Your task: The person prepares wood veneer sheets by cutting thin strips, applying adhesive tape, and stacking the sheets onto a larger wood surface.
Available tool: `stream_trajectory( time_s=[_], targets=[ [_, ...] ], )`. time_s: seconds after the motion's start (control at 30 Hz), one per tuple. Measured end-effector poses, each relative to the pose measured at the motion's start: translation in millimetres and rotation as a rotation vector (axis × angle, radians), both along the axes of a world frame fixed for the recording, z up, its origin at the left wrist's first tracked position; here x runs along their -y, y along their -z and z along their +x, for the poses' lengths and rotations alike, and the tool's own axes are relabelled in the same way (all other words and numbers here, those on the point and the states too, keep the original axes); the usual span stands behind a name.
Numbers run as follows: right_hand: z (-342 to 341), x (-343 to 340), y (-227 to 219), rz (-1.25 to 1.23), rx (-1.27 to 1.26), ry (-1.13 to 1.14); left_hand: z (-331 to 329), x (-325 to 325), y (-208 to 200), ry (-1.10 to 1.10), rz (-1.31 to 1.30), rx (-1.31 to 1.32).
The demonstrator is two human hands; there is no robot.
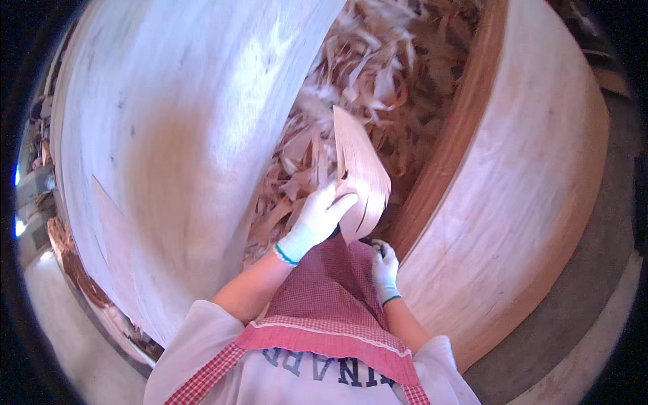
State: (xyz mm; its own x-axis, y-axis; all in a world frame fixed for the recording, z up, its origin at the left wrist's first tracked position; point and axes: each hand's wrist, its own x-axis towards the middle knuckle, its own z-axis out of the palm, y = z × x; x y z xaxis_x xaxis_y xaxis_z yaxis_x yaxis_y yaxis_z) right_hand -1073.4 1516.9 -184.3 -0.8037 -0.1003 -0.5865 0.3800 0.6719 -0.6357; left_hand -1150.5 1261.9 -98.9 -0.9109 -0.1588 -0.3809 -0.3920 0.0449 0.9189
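A curved piece of thin, pale wood veneer (363, 179) stands up in front of my lap, with dark splits near its lower end. My left hand (312, 221), in a white glove with a green cuff, grips its left edge, thumb across its face. Lower down, beside my apron, my right hand (385, 271) wears a matching glove. Its fingers are curled closed near the base of the right-hand stack. A small dark patch shows at those fingers, and what they hold, if anything, cannot be made out.
A tall pile of pale veneer sheets (175, 128) rises on my left, and another stack (526, 155) with a brown layered edge (453, 145) on my right. Torn veneer strips (364, 74) heap between them. My red checked apron (324, 283) covers my lap.
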Motion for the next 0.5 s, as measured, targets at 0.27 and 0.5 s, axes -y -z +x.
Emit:
stream_trajectory(
  time_s=[0.27, 0.5],
  targets=[
    [-183, 7, -218, -0.587, -0.077, 0.497, -97, 26, -243, -0.044, 0.432, -0.132],
    [-235, 128, -351, -1.031, 0.129, -0.166, -136, 106, -345, -0.543, 0.172, -0.549]
  ],
)
